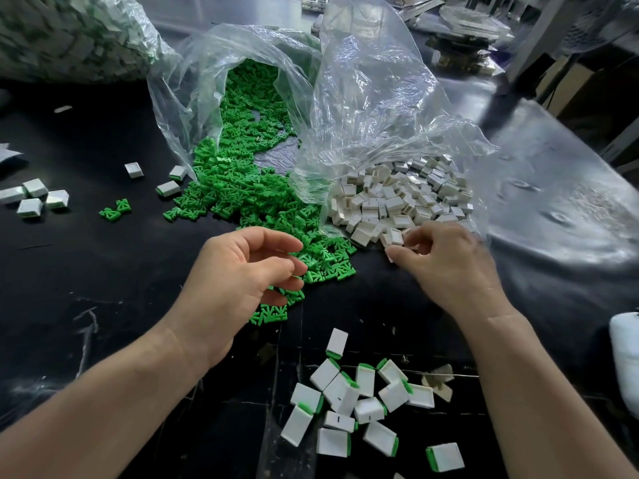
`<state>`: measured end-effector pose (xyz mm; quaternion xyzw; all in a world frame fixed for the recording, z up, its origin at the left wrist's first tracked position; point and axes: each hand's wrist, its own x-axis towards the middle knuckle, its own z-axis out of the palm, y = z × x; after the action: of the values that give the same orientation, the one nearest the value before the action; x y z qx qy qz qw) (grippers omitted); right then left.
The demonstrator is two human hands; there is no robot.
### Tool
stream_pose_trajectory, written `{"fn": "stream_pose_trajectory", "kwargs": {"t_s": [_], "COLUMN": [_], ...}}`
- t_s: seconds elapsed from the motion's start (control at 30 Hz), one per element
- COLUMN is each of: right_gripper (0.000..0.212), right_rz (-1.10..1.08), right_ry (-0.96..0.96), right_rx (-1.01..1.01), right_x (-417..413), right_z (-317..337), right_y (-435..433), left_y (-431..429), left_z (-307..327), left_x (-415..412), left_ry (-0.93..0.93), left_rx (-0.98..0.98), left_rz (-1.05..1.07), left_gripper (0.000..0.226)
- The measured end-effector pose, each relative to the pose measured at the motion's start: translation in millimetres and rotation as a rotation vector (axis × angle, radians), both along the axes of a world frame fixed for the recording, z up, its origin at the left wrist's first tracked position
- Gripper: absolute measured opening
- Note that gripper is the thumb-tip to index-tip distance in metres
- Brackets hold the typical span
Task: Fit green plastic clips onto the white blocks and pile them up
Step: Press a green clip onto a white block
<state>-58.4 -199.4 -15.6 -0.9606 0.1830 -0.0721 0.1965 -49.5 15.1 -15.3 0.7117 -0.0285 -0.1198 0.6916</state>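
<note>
Green clips (242, 181) spill out of a clear bag onto the black table. To their right, white blocks (390, 202) lie heaped in a second clear bag. My left hand (238, 281) hovers over the near edge of the clip pile with its fingers curled, the tips among the clips; I cannot tell whether it holds one. My right hand (446, 264) is at the near edge of the block heap, and its thumb and fingers pinch a white block (389, 256). Several finished blocks with green clips (352, 402) lie scattered close to me.
A few more white blocks (33, 197) lie at the left, with two stray clips (116, 209) beside them. A big bag of finished parts (69, 32) fills the back left. Crumpled clear plastic (553, 188) covers the table's right side. A white object (626, 357) sits at the right edge.
</note>
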Motion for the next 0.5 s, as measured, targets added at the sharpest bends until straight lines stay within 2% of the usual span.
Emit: {"fn": "stream_pose_trajectory", "kwargs": {"t_s": [0.1, 0.27, 0.4, 0.5], "right_gripper": [0.033, 0.019, 0.021, 0.020], "right_rz": [-0.030, 0.027, 0.235, 0.434], "right_ry": [0.096, 0.118, -0.049, -0.136], "right_rx": [-0.062, -0.076, 0.202, 0.286], "right_x": [6, 7, -7, -15], "right_z": [-8, -6, 6, 7], "right_y": [-3, -2, 18, 49], "left_y": [0, 1, -2, -7], "left_z": [1, 0, 1, 0], "left_x": [0, 1, -2, -6], "left_ry": [0.002, 0.011, 0.070, 0.116], "left_rx": [0.003, 0.000, -0.019, -0.024], "left_rz": [0.004, -0.012, -0.072, -0.149], "left_gripper": [0.024, 0.021, 0.006, 0.027]}}
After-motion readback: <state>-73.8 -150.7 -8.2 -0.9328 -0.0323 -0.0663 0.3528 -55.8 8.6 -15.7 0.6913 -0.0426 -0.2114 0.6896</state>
